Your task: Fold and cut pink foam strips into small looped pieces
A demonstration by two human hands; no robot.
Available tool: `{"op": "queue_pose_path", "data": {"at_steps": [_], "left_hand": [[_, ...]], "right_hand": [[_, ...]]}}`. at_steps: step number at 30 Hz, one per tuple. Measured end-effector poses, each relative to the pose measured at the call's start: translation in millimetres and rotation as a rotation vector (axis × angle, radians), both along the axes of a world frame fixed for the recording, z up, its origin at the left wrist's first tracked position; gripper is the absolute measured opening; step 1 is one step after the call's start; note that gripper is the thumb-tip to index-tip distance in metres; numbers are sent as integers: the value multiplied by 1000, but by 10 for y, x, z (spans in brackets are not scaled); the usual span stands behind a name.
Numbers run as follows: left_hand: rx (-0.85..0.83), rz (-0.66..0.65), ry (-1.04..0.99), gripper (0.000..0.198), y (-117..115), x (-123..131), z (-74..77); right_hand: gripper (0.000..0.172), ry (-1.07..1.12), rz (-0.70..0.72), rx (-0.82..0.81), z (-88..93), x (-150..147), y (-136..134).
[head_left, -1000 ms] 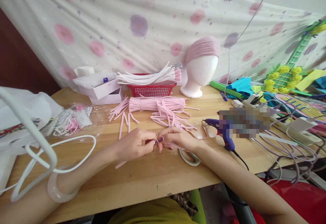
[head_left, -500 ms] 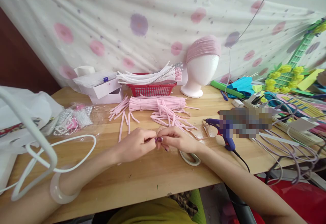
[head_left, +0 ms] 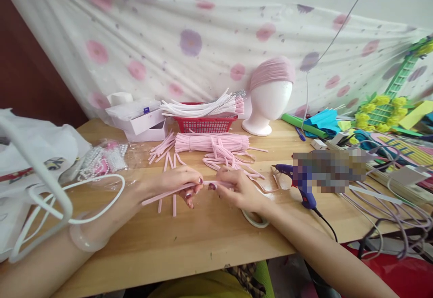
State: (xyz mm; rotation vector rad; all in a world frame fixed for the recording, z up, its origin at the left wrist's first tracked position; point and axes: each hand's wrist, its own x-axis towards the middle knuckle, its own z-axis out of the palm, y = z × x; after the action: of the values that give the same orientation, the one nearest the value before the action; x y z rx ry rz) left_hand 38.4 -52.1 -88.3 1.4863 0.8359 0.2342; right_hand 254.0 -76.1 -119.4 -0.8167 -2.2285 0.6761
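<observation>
A pink pipe cleaner (head_left: 169,194) stretches between my two hands above the table's front half. My left hand (head_left: 174,183) pinches it between thumb and finger, one end slanting down to the left under the wrist. Close beside it, my right hand (head_left: 238,187) grips the same pipe cleaner, its thumb on top. Just behind the hands lies a thick bundle of pink pipe cleaners (head_left: 203,142), with loose pink ones (head_left: 164,146) to its left and more spilling off its right side. A roll of tape (head_left: 255,220) lies partly under my right wrist.
A red basket (head_left: 206,125) of white and pink pipe cleaners stands behind the bundle. Nearby is a white foam head (head_left: 269,104) wearing a pink band. A blue glue gun (head_left: 306,194) and cables lie right; bagged beads (head_left: 103,160) and a white cable loop (head_left: 115,198) are left.
My hands have moved slightly apart and the wrists have turned. The pink pipe cleaner now shows between them, its left end visible. The whole view has shifted a little.
</observation>
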Motion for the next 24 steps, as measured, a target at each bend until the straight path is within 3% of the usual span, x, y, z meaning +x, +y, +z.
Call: {"op": "queue_pose_path", "data": {"at_steps": [4, 9, 14, 19, 21, 24], "left_hand": [[234, -14, 70, 25, 20, -120, 139], [384, 21, 118, 29, -18, -111, 146], [824, 49, 232, 32, -108, -44, 81], [1306, -21, 117, 31, -131, -1, -8], [1366, -13, 95, 31, -117, -6, -27], [1261, 51, 140, 31, -79, -34, -33]], "right_hand": [[37, 125, -84, -297, -4, 46, 34], [39, 135, -91, -313, -26, 44, 53], [44, 206, -120, -369, -43, 50, 72], [43, 428, -114, -538, -33, 44, 74], [42, 476, -139, -555, -12, 41, 78], [40, 551, -223, -492, 8, 35, 102]]}}
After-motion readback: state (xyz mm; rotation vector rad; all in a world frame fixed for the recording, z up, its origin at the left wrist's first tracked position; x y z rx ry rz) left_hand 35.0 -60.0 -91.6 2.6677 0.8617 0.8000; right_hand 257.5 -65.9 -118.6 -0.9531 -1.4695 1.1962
